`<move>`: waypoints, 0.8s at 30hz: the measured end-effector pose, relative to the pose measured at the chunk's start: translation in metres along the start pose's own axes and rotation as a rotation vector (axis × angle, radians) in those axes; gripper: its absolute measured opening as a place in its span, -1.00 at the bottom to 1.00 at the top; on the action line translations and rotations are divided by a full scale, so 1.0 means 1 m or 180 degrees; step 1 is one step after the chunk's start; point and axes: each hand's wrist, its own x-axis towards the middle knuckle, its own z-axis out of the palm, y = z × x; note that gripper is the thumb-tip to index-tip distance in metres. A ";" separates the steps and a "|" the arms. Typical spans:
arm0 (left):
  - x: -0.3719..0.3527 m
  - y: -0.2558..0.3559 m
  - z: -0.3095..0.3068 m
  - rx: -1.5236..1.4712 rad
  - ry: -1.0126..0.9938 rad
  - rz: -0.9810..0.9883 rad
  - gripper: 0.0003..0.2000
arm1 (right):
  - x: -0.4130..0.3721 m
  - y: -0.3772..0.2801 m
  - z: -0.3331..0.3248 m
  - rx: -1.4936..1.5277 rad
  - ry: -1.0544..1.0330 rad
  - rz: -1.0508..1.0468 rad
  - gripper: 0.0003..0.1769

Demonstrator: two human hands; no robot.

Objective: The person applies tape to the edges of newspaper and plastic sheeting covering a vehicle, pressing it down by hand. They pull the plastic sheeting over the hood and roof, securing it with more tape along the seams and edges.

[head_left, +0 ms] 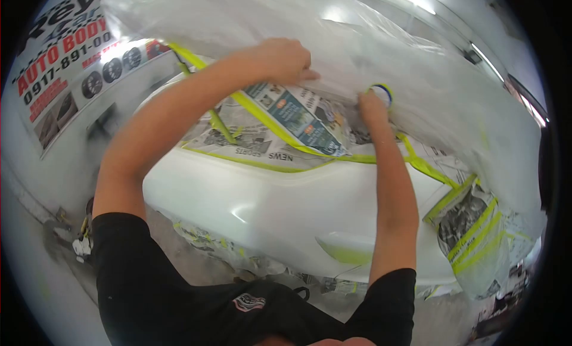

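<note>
The edge of a clear plastic sheet is pinched by the left hand, its fingers curled tight together, just above a newspaper taped over a white car panel. A roll of tape is held at the sheet by the right hand, fingers closed on it (mostly hidden behind the hand). "NEWS" and "SPORTS" can be read upside down on the paper. On the wall banner, "AUTO BODY" and "0917-891" are printed in red.
</note>
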 end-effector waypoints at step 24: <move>0.156 0.034 0.138 0.0234 0.0355 0.1181 -0.79 | -0.020 -0.032 -0.079 0.1296 0.0152 -0.0450 -0.72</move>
